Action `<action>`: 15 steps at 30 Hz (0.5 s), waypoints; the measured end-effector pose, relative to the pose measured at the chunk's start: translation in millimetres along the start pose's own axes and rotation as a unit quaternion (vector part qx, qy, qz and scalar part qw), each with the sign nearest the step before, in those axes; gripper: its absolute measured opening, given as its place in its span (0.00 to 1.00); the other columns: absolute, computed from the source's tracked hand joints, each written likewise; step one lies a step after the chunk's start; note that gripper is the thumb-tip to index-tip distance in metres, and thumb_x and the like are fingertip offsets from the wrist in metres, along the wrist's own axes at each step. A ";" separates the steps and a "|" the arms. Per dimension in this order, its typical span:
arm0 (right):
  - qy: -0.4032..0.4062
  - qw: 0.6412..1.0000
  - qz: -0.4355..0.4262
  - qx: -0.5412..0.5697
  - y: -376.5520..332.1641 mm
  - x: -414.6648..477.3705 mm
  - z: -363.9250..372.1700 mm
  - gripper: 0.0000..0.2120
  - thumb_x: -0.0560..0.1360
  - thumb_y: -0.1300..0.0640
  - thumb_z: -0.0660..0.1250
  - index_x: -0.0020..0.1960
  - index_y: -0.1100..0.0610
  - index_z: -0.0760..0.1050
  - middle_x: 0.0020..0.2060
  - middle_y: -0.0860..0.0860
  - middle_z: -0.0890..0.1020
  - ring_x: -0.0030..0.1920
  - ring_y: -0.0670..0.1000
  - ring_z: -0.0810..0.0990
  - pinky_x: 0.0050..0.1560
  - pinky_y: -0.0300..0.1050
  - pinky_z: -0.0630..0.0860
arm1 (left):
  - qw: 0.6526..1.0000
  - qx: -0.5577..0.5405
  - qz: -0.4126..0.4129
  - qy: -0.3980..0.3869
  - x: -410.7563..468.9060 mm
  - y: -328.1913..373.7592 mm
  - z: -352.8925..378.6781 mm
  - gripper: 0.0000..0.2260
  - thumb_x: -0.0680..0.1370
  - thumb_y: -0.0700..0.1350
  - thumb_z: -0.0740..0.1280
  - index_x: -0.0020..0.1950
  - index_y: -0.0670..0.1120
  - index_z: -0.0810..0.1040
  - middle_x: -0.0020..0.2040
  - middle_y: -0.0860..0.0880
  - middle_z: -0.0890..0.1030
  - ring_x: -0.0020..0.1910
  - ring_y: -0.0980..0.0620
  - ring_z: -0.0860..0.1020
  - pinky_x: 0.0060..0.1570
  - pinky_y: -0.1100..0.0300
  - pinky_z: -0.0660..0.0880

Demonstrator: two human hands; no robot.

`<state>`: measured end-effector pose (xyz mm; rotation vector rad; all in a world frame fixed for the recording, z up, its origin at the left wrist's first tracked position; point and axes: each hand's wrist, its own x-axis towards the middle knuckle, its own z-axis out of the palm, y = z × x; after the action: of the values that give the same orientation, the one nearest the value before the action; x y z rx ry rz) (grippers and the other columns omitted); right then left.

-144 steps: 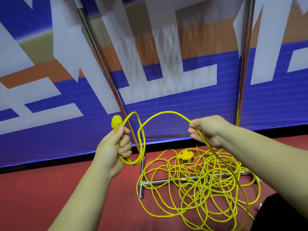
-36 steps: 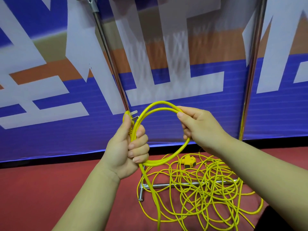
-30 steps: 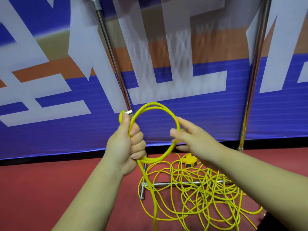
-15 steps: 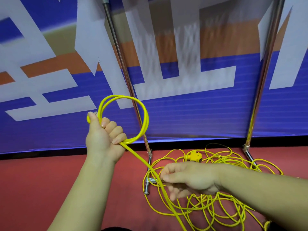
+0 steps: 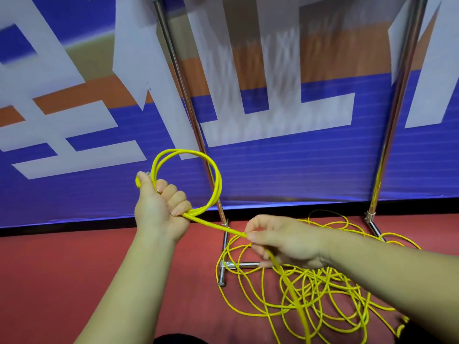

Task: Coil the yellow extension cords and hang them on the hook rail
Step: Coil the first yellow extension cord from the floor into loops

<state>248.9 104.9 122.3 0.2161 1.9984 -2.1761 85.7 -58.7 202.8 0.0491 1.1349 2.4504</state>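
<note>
Now the left hand point(image 5: 161, 209) grips a small round coil point(image 5: 188, 180) of thin yellow extension cord, while the right hand point(image 5: 285, 242) pinches the strand above the loose tangle point(image 5: 310, 294) on the red floor. Slide back, matching loop size, avoiding twists.

Thin glossy yellow cord point(image 5: 213, 225). Stands in two small upright loops point(image 5: 219, 180) gripped by the left hand point(image 5: 159, 209), runs taut down through the right hand point(image 5: 285, 242), sprawls as a loose tangle point(image 5: 323, 289) on the red floor point(image 5: 74, 269), over a chrome foot point(image 5: 221, 275).
</note>
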 end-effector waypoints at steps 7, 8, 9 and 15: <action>0.000 0.970 0.035 -0.242 -12.7 -18.7 -61.8 0.05 0.81 0.54 0.65 0.51 0.56 0.73 0.31 0.49 0.76 0.28 0.46 0.73 0.33 0.40 0.72 | 0.999 0.034 0.012 0.036 13.7 7.6 -23.4 0.26 0.80 0.68 0.58 0.31 0.51 0.64 0.28 0.54 0.53 0.23 0.56 0.52 0.18 0.63 0.50; 0.023 0.963 0.052 -0.262 -13.7 -23.3 -72.6 0.04 0.81 0.55 0.65 0.50 0.56 0.74 0.31 0.50 0.76 0.28 0.46 0.73 0.33 0.40 0.71 | 0.998 0.047 0.013 0.036 16.3 7.1 -28.5 0.25 0.80 0.68 0.59 0.31 0.51 0.64 0.28 0.54 0.53 0.22 0.56 0.52 0.18 0.63 0.50; 0.045 0.962 0.059 -0.261 -14.0 -27.1 -82.2 0.02 0.80 0.57 0.65 0.50 0.55 0.75 0.32 0.52 0.76 0.28 0.46 0.73 0.32 0.41 0.71 | 0.997 0.063 0.010 0.034 17.7 5.5 -32.8 0.24 0.79 0.67 0.61 0.32 0.51 0.64 0.28 0.54 0.53 0.21 0.57 0.52 0.17 0.64 0.50; 0.190 0.969 -0.040 -0.152 -25.5 -34.9 -89.1 0.03 0.79 0.65 0.65 0.47 0.59 0.75 0.33 0.53 0.80 0.29 0.49 0.72 0.30 0.39 0.68 | 0.963 0.265 -0.016 -0.057 7.6 -27.2 -24.0 0.13 0.80 0.53 0.66 0.40 0.47 0.73 0.26 0.55 0.55 0.21 0.59 0.54 0.19 0.67 0.51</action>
<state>275.8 196.9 147.2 0.5533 2.5547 -1.9477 84.0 -57.4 165.8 0.3245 1.6858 2.0200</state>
